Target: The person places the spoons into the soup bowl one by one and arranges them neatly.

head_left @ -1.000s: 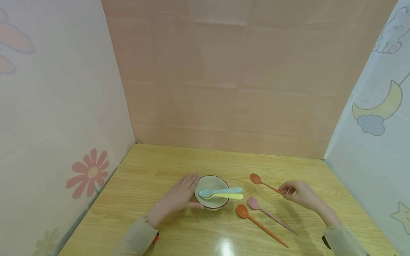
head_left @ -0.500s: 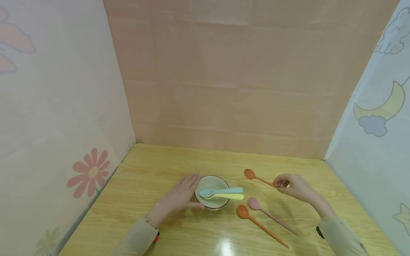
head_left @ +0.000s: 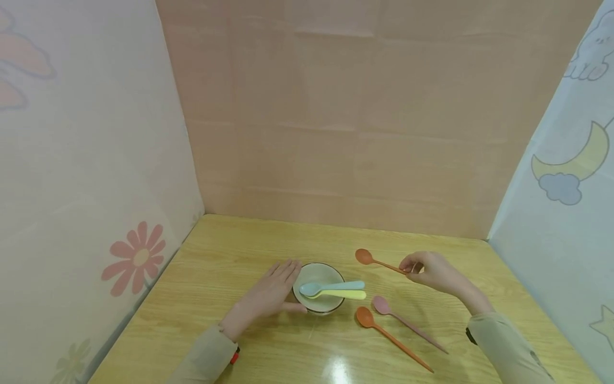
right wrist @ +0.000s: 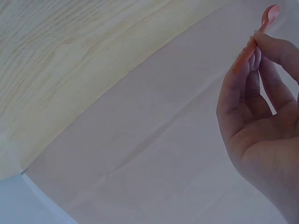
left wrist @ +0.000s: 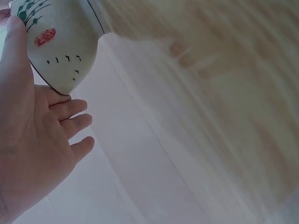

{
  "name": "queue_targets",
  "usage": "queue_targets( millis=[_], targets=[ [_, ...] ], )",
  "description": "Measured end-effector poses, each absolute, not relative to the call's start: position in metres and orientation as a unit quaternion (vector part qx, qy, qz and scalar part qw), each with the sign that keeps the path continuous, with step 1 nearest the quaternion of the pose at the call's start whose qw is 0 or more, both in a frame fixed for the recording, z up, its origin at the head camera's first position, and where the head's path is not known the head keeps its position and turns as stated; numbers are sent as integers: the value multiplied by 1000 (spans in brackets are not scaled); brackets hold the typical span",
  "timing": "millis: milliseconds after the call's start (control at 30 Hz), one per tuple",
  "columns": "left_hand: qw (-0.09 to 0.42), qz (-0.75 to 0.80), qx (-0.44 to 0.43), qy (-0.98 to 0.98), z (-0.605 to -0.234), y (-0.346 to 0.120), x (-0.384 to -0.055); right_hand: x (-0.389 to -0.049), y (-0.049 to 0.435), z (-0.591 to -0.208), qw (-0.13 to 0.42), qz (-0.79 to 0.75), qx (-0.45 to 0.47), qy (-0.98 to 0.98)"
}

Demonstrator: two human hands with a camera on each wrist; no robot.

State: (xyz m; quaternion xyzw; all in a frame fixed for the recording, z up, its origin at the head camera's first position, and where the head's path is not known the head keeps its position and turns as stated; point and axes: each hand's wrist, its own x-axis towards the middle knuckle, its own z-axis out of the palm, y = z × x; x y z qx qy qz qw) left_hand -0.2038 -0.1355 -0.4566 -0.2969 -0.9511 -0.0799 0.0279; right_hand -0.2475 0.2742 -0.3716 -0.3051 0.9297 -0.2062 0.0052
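My right hand [head_left: 435, 273] pinches the handle end of an orange spoon [head_left: 363, 256] between thumb and fingers. The spoon's bowl points left, and in the right wrist view the orange spoon [right wrist: 247, 55] tips upward past the fingertips. My left hand [head_left: 270, 292] rests against the left side of a cream bowl [head_left: 323, 271] with a dark rim, fingers straight, thumb along the near side. In the left wrist view the bowl [left wrist: 67, 51] shows painted leaves and a red patch. A light blue spoon [head_left: 336, 287] and a yellow spoon [head_left: 347, 294] lie in it, handles over the right rim.
A pink spoon [head_left: 381, 305] and a second orange spoon [head_left: 365, 317] lie on the wooden table [head_left: 230, 245] right of the bowl, handles toward the front right. Cloth screens stand along the back [head_left: 336, 133] and both sides.
My right hand has moved left and away from me, carrying the orange spoon with it. The left hand and the bowl stay where they were.
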Motion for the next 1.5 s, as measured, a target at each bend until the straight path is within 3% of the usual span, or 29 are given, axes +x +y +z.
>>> queue_targets(
  millis=[1500],
  targets=[
    [45, -52, -299, -952, -456, -134, -205, -274, 204, -353, 46, -172, -402, 898]
  ],
)
